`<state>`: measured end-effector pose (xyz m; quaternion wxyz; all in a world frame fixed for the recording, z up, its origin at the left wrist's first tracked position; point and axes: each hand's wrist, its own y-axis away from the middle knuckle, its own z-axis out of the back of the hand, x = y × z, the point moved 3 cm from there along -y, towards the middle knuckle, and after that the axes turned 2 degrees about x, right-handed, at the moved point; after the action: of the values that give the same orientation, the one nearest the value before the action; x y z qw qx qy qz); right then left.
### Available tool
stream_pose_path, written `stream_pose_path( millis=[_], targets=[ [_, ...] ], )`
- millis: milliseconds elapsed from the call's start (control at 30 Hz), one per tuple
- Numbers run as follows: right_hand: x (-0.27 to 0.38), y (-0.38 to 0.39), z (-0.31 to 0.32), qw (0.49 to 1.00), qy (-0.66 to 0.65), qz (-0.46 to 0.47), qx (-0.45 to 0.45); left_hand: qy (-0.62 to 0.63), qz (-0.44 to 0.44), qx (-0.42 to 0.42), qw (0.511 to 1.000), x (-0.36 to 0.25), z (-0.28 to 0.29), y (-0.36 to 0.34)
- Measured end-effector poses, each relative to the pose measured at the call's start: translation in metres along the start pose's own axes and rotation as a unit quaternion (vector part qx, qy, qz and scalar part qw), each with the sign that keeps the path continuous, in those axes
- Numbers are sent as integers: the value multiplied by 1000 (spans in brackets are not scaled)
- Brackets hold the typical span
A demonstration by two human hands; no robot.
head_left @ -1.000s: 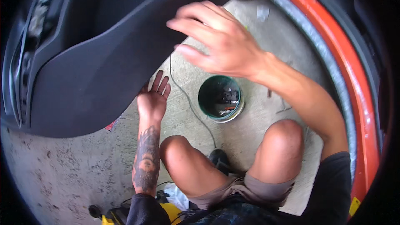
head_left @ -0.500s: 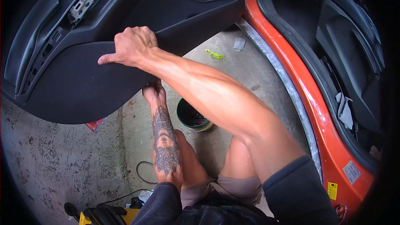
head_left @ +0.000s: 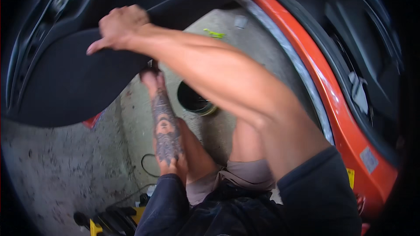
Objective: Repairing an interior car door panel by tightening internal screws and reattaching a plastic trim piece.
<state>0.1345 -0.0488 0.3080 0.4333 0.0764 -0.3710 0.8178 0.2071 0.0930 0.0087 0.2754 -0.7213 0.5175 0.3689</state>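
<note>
The black car door panel [head_left: 74, 85] spans the upper left, with a recessed strip and openings along it. My right hand [head_left: 120, 26] grips its raised ridge with curled fingers, thumb sticking out to the left; my forearm crosses the middle of the view. My left hand [head_left: 152, 76] is at the panel's lower edge, beneath the right wrist, its fingers in shadow and mostly hidden. Just right of that hand a dark green bucket [head_left: 188, 98] stands on the concrete, partly behind my right forearm.
An orange car door frame [head_left: 321, 83] with a metal sill runs down the right, a pale cloth [head_left: 358, 94] beside dark trim. A yellow-green object [head_left: 213, 33] and pale scrap [head_left: 240, 22] lie on the floor [head_left: 70, 166]. Yellow-and-black equipment [head_left: 109, 220] and a cable sit at the bottom left.
My right hand moved left and down from midair onto the panel and closed on it. My left hand, earlier palm up with fingers spread, is now tucked at the panel's edge.
</note>
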Motion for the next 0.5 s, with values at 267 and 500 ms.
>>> stream_pose_path(
  millis=[267, 500],
  targets=[
    [-12, 13, 26, 984, 89, -68, 142, 81, -71, -29, 994, -34, -58, 47],
    [-15, 12, 11, 992, 99, 4, 75, 82, 175, -18, 981, 17, -30, 34]
  ],
)
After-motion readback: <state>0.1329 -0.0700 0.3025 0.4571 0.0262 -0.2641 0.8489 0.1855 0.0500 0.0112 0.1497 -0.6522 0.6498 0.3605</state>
